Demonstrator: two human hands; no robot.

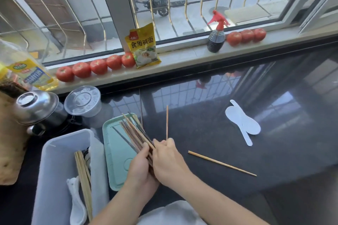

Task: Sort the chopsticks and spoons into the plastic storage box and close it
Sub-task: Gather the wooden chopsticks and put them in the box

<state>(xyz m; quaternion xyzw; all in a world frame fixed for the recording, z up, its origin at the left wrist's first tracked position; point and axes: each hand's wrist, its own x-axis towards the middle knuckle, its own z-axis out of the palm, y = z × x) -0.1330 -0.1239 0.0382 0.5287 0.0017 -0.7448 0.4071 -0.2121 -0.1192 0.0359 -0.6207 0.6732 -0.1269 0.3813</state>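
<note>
- The left hand (140, 166) and the right hand (168, 159) are pressed together around a bundle of dark chopsticks (136, 133), fingers curled shut on it; likely squaring the ends so the bundle goes into the box as one.
- The right hand also pinches one pale chopstick (167, 122) that stands up beyond its knuckles, apart from the dark ones, perhaps being kept by colour.
- Just left of the left hand lies the green lid (114, 153), flat on the tabletop (210, 133); the bundle's tips fan out over it. It is off, so closing is not yet done.
- Further left of that hand sits the plastic storage box (54, 160), open. In it: a row of pale chopsticks (83, 179) lying lengthways, and a white spoon (76, 202) beside them. Something dark shows at the row's far end; I cannot tell what.
- Right of the right hand, well apart, a loose chopstick (222, 163) lies slantwise on the tabletop, not yet gathered.
- Beyond it, further right, two white rice paddles (241, 121) overlap on the tabletop, not yet sorted.
- Beyond the left hand stand a clear tub (83, 100) and a steel kettle (34, 109).
</note>
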